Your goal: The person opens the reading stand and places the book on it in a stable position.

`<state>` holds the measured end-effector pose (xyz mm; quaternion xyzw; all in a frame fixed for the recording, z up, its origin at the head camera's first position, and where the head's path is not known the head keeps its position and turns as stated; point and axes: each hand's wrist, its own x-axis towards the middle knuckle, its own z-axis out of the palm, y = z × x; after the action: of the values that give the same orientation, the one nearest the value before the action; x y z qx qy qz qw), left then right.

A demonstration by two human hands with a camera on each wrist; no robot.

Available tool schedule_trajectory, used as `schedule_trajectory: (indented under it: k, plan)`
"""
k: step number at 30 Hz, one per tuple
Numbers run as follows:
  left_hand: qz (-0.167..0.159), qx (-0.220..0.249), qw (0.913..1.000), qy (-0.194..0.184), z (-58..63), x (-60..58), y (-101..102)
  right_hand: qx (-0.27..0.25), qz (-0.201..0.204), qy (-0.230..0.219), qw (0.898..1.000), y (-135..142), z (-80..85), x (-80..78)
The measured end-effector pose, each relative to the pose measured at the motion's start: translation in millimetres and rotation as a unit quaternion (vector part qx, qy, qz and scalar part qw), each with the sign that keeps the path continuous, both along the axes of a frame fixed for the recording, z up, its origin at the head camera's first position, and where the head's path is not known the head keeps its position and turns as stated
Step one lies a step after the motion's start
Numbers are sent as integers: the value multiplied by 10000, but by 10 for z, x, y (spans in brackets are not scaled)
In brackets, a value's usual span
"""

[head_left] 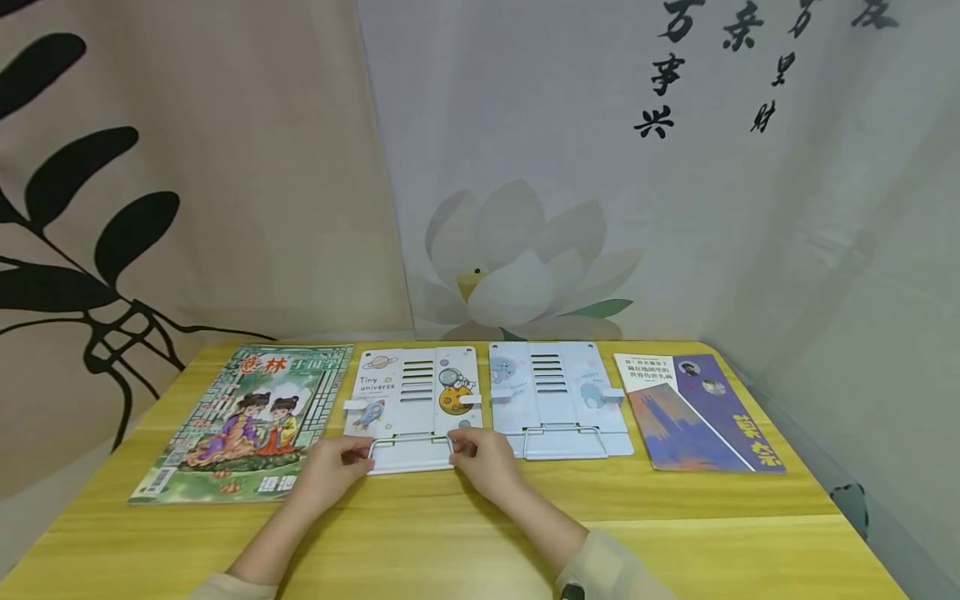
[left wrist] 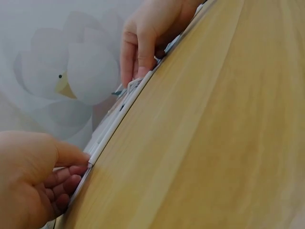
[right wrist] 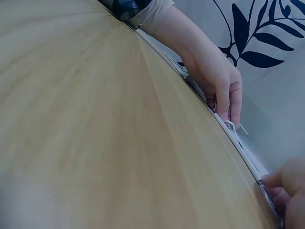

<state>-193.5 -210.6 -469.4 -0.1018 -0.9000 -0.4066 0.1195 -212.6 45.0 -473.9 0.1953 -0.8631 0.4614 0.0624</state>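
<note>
A white book stand [head_left: 418,418] with a "Tiny universe" print, a rocket and an astronaut lies flat on the table. A bent wire holder [head_left: 412,436] runs along its front. My left hand [head_left: 327,472] pinches the front left corner by the wire, thumb toward me. At the front right corner, my right hand [head_left: 489,463] pinches the wire's other end between thumb and fingers. The left wrist view shows the right hand [left wrist: 151,36] coming down on the wire from above. In the right wrist view, the left hand [right wrist: 214,78] does likewise.
A second white book stand [head_left: 558,408] with its own wire holder lies close on the right. Beyond it is a purple book [head_left: 701,417]. On the left lies a magazine [head_left: 247,425] with two illustrated figures. A printed curtain [head_left: 525,167] hangs behind the wooden table [head_left: 420,542].
</note>
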Motion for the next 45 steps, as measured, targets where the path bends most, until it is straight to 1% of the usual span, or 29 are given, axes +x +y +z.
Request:
schedule_trajectory:
  k: [4, 9, 14, 18, 20, 23, 26, 30, 38, 45]
  plan:
    - [12, 16, 10000, -76, 10, 0, 26, -77, -28, 28, 10000, -10, -5, -3]
    - [90, 135, 9997, -184, 15, 10, 43, -201, 25, -73, 9998, -18, -6, -10]
    - [121, 265, 9992, -267, 13, 2, 54, -161, 43, -34, 9999, -7, 5, -18]
    - [-17, 424, 9984, -367, 8, -22, 51, -186, 84, 135, 9997, 11, 11, -17]
    - [-114, 500, 9978, -416, 2, -40, 50, -220, 100, 144, 9996, 17, 16, -22]
    - [-192, 611, 9968, -478, -1, -49, 42, -299, 113, 41, 9995, 16, 14, -34]
    - [-224, 815, 9945, -622, 0, -45, 20, -379, 146, -173, 9990, 7, 19, -36]
    - [-309, 1051, 9912, -742, -5, -32, -22, -416, 221, -188, 9987, -7, 26, -23]
    - [-445, 1184, 9888, -793, 7, -26, -49, -411, 296, -48, 9987, 8, 23, -20]
    - [-516, 1316, 9865, -824, -1, -31, -70, -462, 301, -76, 9984, 13, 27, -15]
